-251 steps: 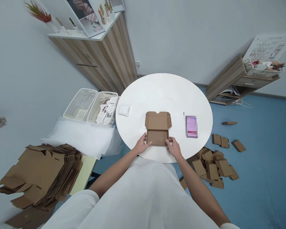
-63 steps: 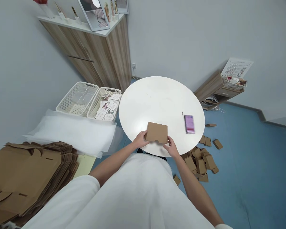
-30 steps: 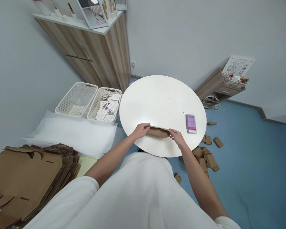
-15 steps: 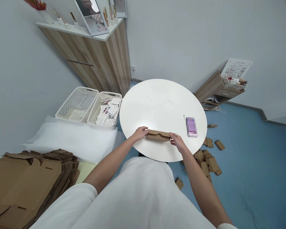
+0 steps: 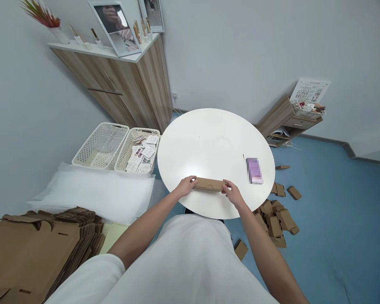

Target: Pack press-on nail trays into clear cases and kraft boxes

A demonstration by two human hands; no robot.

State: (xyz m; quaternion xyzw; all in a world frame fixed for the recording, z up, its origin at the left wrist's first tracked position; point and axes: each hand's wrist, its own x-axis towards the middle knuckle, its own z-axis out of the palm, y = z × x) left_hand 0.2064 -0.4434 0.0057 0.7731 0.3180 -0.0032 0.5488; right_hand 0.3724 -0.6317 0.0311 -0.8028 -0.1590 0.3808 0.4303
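Observation:
A long, narrow brown cardboard box [image 5: 209, 184] lies near the front edge of the round white table [image 5: 215, 139]. Its lid looks closed, with a small curved notch visible at the front. My left hand [image 5: 187, 185] grips the box's left end, the fingers bent around the corner. At the opposite end my right hand [image 5: 232, 192] pinches the right corner. Farther right on the table is a purple, blurred-out item [image 5: 254, 170], touched by neither hand.
Flattened cardboard sheets [image 5: 34, 249] are stacked at the lower left, beside white wrapping sheets [image 5: 95, 192]. Two white plastic baskets [image 5: 101, 143] stand behind them, one holding cards [image 5: 142, 154]. Several folded boxes [image 5: 275, 223] lie on the blue floor right of the table.
The box's front flap, partly raised with a dark gap before, now lies closed. Both hands stay at its ends. The view has shifted slightly.

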